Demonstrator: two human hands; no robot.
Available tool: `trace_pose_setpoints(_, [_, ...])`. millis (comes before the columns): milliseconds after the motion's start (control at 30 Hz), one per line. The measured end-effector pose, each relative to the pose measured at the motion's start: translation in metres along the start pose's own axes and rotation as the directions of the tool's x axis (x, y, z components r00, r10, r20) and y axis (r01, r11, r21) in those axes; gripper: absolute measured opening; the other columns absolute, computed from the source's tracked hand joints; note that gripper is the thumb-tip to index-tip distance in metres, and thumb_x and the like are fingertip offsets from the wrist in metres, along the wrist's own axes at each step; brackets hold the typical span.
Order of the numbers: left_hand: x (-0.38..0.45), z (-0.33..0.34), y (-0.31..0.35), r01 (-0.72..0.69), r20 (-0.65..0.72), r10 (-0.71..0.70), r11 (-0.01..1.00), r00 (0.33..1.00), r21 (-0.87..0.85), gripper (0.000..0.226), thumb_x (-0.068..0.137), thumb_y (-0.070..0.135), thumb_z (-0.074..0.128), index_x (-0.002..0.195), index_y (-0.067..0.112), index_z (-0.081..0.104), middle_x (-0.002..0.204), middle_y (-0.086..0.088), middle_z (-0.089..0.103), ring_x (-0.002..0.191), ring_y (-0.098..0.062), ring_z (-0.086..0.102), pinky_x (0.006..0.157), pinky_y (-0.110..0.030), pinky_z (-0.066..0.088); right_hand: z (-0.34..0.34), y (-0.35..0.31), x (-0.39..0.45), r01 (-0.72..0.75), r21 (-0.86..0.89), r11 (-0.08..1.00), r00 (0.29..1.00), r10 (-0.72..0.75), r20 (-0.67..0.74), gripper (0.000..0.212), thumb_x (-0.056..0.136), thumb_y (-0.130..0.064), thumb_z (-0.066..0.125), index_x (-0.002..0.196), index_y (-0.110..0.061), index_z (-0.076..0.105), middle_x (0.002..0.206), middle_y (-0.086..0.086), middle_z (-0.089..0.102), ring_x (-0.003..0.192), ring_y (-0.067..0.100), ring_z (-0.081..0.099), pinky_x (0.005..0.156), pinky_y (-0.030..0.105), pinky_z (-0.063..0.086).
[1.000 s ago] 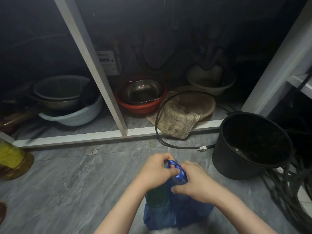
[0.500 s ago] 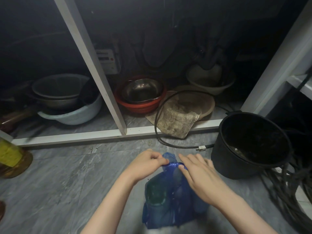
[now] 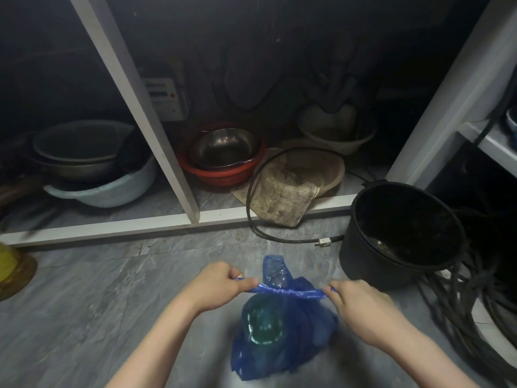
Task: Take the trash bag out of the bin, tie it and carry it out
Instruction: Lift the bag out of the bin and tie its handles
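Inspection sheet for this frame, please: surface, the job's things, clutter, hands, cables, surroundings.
Surface: grey tiled floor, bare around the bag.
Job's things: blue trash bag on the floor, out of the black bin; its two handles are stretched sideways over the top, and a green item shows through the plastic.
Clutter: yellow-labelled bottle at the left edge.
Hands: left hand and right hand each pinch one handle end, apart.
Cables: black cord with plug on the floor; coiled hose beside the bin.
Surroundings: open cabinet with red basin, pale basin, cloth.
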State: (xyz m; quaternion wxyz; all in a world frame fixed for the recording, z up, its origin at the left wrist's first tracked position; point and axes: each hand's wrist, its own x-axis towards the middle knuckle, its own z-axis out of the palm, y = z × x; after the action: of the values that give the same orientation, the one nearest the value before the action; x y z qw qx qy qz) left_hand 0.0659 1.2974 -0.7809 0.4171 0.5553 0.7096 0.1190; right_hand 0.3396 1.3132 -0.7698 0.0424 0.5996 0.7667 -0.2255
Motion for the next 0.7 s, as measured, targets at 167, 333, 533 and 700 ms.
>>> trace_pose_setpoints(167, [-0.006, -0.007, -0.024, 0.066, -0.126, -0.054, 0.993, 0.991, 0.096, 0.060, 0.080, 0.056, 0.067, 0.045, 0.015, 0.040, 0.039, 0.005, 0.032, 0.047, -0.017, 0.033, 0.052, -0.032, 0.025, 0.021, 0.046, -0.004, -0.048, 0.180, 0.983, 0.989, 0.022, 0.144, 0.041, 0.097, -0.046, 0.039, 0.073, -0.016, 0.053, 0.069, -0.002, 0.062, 0.078, 0.016, 0.063, 0.074, 0.038, 0.045])
trace_pose_setpoints(333, [-0.020, -0.001, -0.050, 0.175, -0.293, -0.065, 0.914, 0.954, 0.366, 0.047, 0.080, 0.071, 0.052, 0.060, 0.028, 0.057, 0.051, 0.003, 0.053, 0.065, -0.018, 0.060, 0.054, -0.027, 0.036, 0.040, 0.092, -0.013, -0.140, 0.267, 0.953, 0.979, 0.093, 0.181, 0.034, 0.097, -0.039, 0.045, 0.064, -0.036, 0.051, 0.054, -0.008, 0.055, 0.056, 0.002, 0.054, 0.065, 0.031, 0.044])
trace_pose_setpoints(533, [-0.014, 0.012, -0.063, 0.229, -0.199, -0.165, 0.903, 0.966, 0.365, 0.045, 0.080, 0.069, 0.053, 0.054, 0.032, 0.057, 0.054, 0.005, 0.053, 0.067, -0.020, 0.058, 0.059, -0.028, 0.037, 0.071, 0.086, -0.022, -0.125, 0.169, 0.978, 0.987, 0.106, 0.117, 0.029, 0.095, -0.044, 0.044, 0.069, -0.032, 0.049, 0.061, -0.008, 0.054, 0.071, 0.012, 0.060, 0.068, 0.036, 0.047])
trace_pose_setpoints(700, [-0.005, 0.000, -0.062, 0.084, -0.190, -0.036, 0.965, 0.981, 0.248, 0.045, 0.083, 0.053, 0.062, 0.060, 0.014, 0.056, 0.066, -0.001, 0.061, 0.068, -0.019, 0.060, 0.064, -0.033, 0.045, 0.059, 0.066, -0.015, -0.096, 0.534, 0.840, 0.987, 0.151, -0.060, 0.026, 0.089, -0.020, 0.063, 0.064, -0.017, 0.059, 0.057, 0.006, 0.060, 0.050, 0.009, 0.054, 0.056, 0.034, 0.049])
